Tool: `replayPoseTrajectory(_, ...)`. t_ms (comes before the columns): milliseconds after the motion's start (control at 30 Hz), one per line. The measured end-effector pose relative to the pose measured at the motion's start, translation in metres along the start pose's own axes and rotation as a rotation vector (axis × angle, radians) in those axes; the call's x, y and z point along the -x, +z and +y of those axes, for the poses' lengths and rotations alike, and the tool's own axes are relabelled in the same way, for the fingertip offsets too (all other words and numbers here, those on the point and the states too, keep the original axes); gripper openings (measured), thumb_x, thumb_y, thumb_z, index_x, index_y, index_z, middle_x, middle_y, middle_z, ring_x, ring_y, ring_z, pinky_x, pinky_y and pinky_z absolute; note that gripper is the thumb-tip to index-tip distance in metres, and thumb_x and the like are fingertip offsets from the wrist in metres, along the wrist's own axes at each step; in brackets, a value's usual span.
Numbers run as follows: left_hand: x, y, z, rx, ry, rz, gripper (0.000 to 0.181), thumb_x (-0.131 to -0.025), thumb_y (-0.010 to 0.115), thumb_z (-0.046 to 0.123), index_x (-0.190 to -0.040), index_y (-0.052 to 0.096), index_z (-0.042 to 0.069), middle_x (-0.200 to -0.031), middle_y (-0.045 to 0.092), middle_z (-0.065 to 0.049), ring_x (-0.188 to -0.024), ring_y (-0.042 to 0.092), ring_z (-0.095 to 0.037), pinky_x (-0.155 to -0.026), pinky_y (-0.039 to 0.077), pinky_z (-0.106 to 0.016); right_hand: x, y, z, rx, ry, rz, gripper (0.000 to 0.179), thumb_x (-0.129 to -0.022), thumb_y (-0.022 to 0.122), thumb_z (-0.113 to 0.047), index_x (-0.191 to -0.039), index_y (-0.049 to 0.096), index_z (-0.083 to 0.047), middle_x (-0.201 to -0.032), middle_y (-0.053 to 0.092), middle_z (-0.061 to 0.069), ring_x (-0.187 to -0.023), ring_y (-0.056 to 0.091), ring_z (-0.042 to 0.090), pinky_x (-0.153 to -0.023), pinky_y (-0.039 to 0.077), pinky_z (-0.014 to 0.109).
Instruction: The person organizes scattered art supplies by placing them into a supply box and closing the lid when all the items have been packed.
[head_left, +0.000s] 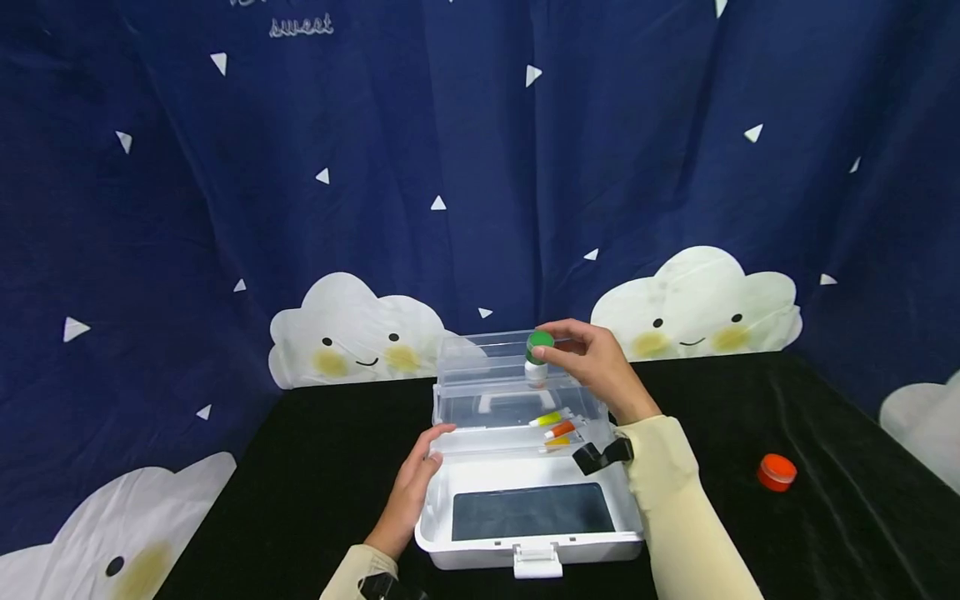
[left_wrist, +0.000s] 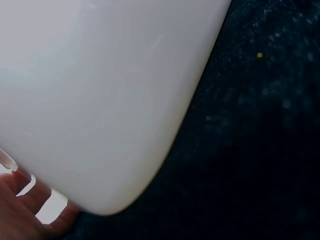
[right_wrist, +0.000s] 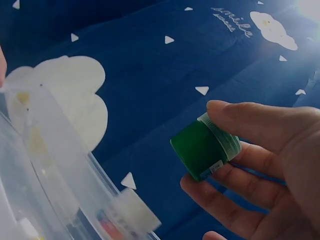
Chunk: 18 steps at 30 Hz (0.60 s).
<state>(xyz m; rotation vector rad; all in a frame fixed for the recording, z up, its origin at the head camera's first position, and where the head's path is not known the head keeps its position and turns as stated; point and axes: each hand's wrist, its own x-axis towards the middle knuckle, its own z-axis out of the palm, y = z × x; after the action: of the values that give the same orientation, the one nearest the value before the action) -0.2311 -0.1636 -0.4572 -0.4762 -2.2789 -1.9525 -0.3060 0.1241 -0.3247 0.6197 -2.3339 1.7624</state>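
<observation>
My right hand [head_left: 596, 362] pinches a small green jar [right_wrist: 200, 150] with a clear ridged lid between thumb and fingers. The jar is held tilted in the right wrist view, up by the raised clear trays [head_left: 483, 367] of a white storage box [head_left: 528, 550]. Just below it in the head view is a white-topped container [head_left: 536, 372]. My left hand [head_left: 408, 487] holds the box at its left wall, thumb at the rim and index finger toward the back corner. In the left wrist view, fingers [left_wrist: 62, 220] show beside the box's rounded white corner.
Yellow, red-orange and orange small tubes [head_left: 559, 428] lie in a tray at the box's back right. The box's latch [head_left: 537, 561] hangs at the front. A red-orange jar [head_left: 776, 472] stands on the black cloth [head_left: 832, 433] at right. A blue curtain [head_left: 480, 167] hangs behind.
</observation>
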Motion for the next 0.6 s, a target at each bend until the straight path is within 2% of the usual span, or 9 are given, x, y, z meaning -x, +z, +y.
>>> replayPoseTrajectory(167, 0.001, 0.001, 0.001, 0.009, 0.003, -0.004, 0.036, -0.104, 0.037, 0.022, -0.138, 0.047, 0.02, -0.137, 0.05, -0.006, -0.118, 0.049, -0.027, -0.101, 0.036, -0.048, 0.001, 0.01, -0.003, 0.033, 0.0, -0.011, 0.041, -0.081, 0.078, -0.033, -0.117, 0.067, -0.017, -0.11, 0.066, 0.003, -0.097, 0.063, 0.021, -0.081, 0.052, 0.036)
replayPoseTrajectory(400, 0.0, 0.0, 0.003, -0.012, -0.002, 0.004, 0.036, -0.104, 0.037, 0.023, -0.138, 0.046, 0.021, -0.137, 0.049, -0.005, -0.118, 0.049, -0.027, -0.101, 0.036, -0.052, 0.0, 0.022, -0.003, 0.075, 0.007, 0.005, 0.04, -0.081, 0.078, -0.031, -0.118, 0.067, -0.018, -0.116, 0.064, 0.001, -0.105, 0.062, 0.022, -0.08, 0.053, 0.038)
replayPoseTrajectory(600, 0.0, 0.0, 0.001, -0.019, 0.015, 0.007, 0.036, -0.103, 0.037, 0.022, -0.138, 0.047, 0.021, -0.136, 0.051, -0.005, -0.118, 0.049, -0.026, -0.101, 0.036, -0.049, 0.0, 0.035, -0.002, 0.116, -0.056, 0.058, 0.039, -0.081, 0.078, -0.025, -0.118, 0.067, -0.015, -0.114, 0.066, 0.002, -0.103, 0.065, 0.021, -0.076, 0.055, 0.034)
